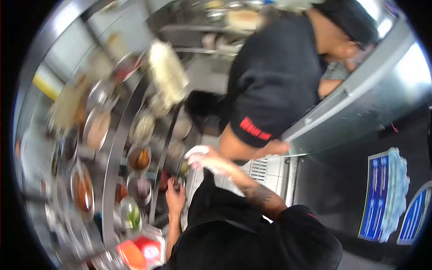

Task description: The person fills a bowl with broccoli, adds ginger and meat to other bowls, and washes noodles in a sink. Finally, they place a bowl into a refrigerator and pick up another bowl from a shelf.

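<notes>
My left hand [175,196] is at lower centre beside a rail of metal bowls, its fingers curled round something small and dark that blur hides. Nearest to it are a bowl of purplish food [143,187] and a bowl with green pieces [131,213]. My right hand [206,158], dusted white, reaches left across the floor area with fingers loosely apart and nothing visible in them. Its tattooed forearm crosses in front of me. Above the bowls, a pale, elongated, blurred item [167,74] stands out.
A co-worker in black [279,67] leans over at upper centre, one bare arm close to my right hand. A metal panel [360,108] is at right. Shelves with bowls fill the left. An orange container [131,254] sits at lower left.
</notes>
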`<state>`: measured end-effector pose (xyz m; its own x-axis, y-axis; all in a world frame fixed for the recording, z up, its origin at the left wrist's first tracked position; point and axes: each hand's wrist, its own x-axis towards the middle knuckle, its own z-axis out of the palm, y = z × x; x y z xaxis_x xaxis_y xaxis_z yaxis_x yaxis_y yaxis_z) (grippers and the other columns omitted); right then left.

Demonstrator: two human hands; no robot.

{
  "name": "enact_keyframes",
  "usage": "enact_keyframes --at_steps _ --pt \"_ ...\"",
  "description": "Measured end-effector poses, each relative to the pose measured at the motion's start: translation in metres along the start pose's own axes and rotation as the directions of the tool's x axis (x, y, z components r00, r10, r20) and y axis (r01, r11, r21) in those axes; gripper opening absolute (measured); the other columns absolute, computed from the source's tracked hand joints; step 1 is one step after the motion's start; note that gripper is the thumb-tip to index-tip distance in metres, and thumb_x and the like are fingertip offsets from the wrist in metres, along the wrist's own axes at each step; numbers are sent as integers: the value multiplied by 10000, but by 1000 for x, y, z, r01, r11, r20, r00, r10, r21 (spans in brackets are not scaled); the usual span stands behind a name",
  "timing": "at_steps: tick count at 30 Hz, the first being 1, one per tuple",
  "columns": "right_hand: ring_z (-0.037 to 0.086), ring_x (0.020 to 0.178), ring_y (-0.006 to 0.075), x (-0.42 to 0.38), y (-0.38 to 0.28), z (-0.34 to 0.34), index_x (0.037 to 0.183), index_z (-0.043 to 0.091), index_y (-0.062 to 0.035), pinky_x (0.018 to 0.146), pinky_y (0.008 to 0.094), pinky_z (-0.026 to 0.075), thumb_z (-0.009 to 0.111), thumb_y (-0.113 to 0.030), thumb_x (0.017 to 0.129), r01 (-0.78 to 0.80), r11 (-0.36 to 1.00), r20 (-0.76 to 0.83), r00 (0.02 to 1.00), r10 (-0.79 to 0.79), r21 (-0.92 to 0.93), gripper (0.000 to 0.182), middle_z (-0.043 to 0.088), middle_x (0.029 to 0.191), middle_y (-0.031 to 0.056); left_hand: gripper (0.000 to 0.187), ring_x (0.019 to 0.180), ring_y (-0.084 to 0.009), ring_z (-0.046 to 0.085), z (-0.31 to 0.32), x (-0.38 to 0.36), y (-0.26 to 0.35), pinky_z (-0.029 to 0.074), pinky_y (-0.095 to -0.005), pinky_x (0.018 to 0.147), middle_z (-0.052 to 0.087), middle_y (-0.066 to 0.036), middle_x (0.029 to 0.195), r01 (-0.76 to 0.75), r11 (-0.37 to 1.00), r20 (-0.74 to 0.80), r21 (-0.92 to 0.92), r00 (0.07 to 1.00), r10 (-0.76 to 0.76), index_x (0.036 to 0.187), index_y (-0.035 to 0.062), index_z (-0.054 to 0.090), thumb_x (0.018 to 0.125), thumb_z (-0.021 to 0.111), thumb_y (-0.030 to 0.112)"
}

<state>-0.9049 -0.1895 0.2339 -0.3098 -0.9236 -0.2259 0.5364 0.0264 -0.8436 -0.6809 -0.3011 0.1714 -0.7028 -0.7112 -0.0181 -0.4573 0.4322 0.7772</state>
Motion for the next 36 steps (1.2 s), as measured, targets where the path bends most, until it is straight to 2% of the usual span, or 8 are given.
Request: enact_keyframes --at_steps 3,11,15,31,33,34,35,36 --pt "632 639 143 69 11 -9 1036 639 26 527 262 513 574 5 863 116 980 -68 992 -107 159 185 675 810 103 381 742 -233 631 29 74 -19 505 -377 706 649 -121 815 112 979 139 -171 986 -88 1175 62 505 814 625 64" --pt "563 631 98 147 -35 -12 1014 643 12 547 248 480 546 -73 932 200 980 -227 954 -196 -6 152 630 798 59 632 773 -261 675 61 204 -16 531 -379 733 679 -172 862 -53 995 289 -86 954 76 1400 22 393 808 612 66" --pt "581 656 106 166 -43 -24 1021 640 9 549 249 483 532 -30 912 185 982 -254 949 -186 -30 158 633 818 66 608 747 -228 668 65 223 -4 531 -354 673 666 -142 875 123 966 348 -226 937 -38 1388 29 402 814 602 20" --pt "553 599 85 201 -71 -47 978 673 3 502 234 465 558 -89 945 355 934 -212 917 -338 48 151 624 745 40 382 632 -166 619 59 261 10 482 -314 556 638 -117 810 155 950 378 -271 925 -43 1163 54 459 807 597 37" --pt "551 586 79 185 -88 -54 1022 683 5 501 230 467 538 -48 949 268 961 -174 952 -253 69 170 643 767 47 454 760 -207 641 90 271 -18 510 -355 682 652 -105 864 -137 961 265 -239 943 200 1238 68 490 799 604 44" --pt "561 646 63 180 -93 -63 1007 676 -13 544 216 470 602 -98 943 199 978 -135 972 -190 57 130 651 829 34 505 876 -220 648 85 275 18 511 -375 776 666 -139 931 41 996 426 -74 905 -6 1283 76 501 793 622 78" --pt "584 651 72 178 -96 -73 1026 671 -11 544 217 485 604 -83 932 102 995 -145 984 -103 -20 136 669 843 47 467 965 -272 651 125 293 -23 507 -387 828 669 -187 1015 -260 965 403 -24 881 247 1240 78 557 788 655 145" --pt "591 640 80 177 -96 -83 1031 669 -10 543 221 492 601 -74 924 79 993 -162 982 -92 -84 141 671 832 52 404 1053 -307 615 152 310 -26 484 -392 902 664 -178 1072 -296 955 483 37 841 242 1171 54 601 793 647 189"
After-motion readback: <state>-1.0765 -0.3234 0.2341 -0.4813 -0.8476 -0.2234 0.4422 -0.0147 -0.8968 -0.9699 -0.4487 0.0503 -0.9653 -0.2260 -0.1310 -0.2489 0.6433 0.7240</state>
